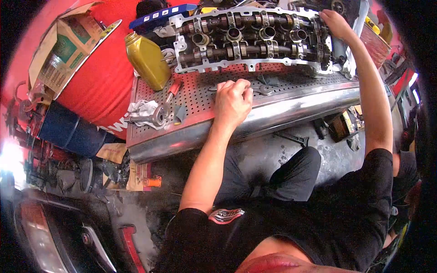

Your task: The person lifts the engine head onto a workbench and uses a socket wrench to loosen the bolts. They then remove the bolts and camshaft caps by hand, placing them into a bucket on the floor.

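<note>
A cylinder head (251, 65) with two camshafts and bearing caps stands on a perforated metal bench (200, 102), its open side facing me. My right hand (336, 24) is at its far right corner, fingers curled over the edge and partly hidden. My left hand (233, 101) is closed at the bench's front, over a wrench (265, 90) whose ends show on both sides of the fist. Left of that fist lie a red-handled screwdriver (173, 90) and a ratchet-like metal tool (158, 116) on a crumpled white rag (142, 110).
A gold oil bottle (148, 61) stands at the bench's left end. Beyond it are a red drum (98, 86), a cardboard box (68, 52) and a blue tray (164, 16). A dark car's front (59, 232) is at lower left. The bench has a rounded metal front edge (291, 111).
</note>
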`<state>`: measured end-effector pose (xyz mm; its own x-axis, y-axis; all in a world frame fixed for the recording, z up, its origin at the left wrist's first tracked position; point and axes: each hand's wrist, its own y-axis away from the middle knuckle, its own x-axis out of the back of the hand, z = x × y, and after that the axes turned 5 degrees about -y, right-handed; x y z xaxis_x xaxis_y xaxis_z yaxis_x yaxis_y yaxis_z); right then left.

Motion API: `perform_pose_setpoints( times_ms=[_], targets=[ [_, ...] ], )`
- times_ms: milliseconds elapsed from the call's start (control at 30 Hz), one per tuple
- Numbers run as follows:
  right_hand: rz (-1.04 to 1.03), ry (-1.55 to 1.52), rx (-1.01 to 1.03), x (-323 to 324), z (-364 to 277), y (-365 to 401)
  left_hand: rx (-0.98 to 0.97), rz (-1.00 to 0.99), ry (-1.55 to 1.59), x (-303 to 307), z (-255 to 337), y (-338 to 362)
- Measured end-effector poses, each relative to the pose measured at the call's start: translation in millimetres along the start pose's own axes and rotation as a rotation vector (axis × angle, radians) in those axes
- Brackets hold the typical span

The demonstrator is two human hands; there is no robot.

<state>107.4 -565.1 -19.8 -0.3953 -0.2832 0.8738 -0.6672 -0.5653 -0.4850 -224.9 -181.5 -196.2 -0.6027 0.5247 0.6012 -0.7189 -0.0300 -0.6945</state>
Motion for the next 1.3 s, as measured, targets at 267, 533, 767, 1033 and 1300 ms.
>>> perform_pose_setpoints(
  times_ms=[267,533,767,1033,1300],
  targets=[
    [0.275,-0.343,-0.339,40.1,-107.5,94.9,-0.036,-0.037,-0.024,-5.0,-1.6,-2.1],
    [0.166,0.283,0.387,1.2,-35.6,14.8,0.006,0.007,0.099,-8.4,-6.3,-0.4],
    [0.054,-0.359,-0.384,47.7,-142.3,93.9,-0.048,-0.023,0.027,-4.2,0.6,-1.9],
    [0.085,-0.193,-0.337,41.9,-124.9,47.2,-0.072,0.047,0.006,-2.6,-1.2,0.5],
    [0.067,-0.195,-0.319,42.4,-141.4,87.7,-0.102,0.036,-0.022,-7.6,-5.9,0.5]
  ],
)
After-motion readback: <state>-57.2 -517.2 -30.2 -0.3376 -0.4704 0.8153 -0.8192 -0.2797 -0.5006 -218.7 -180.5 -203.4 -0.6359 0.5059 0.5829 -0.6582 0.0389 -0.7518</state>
